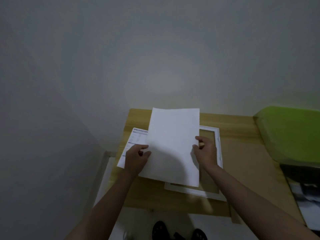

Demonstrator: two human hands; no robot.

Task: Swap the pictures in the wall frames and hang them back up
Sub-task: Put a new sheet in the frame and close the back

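Down by the floor, a pair of dark shoes [179, 231] peeks out below the near edge of the wooden surface [149, 194]. Two bare forearms reach up across it. On the surface lies a white picture frame [218, 148], flat, its brown inside showing, the near rail poking out under a paper. Over it comes the big white sheet [171, 144], blank side up, covering the frame's left part. The left hand [136, 158] pinches the sheet's left edge, thumb on top, fingers curled beneath. The right hand [205, 151] grips the right edge, fingers curled round it, over the frame's opening. Just left, tucked partly under the sheet and the left hand, a printed specification leaflet [134, 141] lies on the surface. Off to the right, something bright green [290, 134] sits at the surface's far end, with a dark object below it. Beyond everything, a plain pale wall [155, 49].
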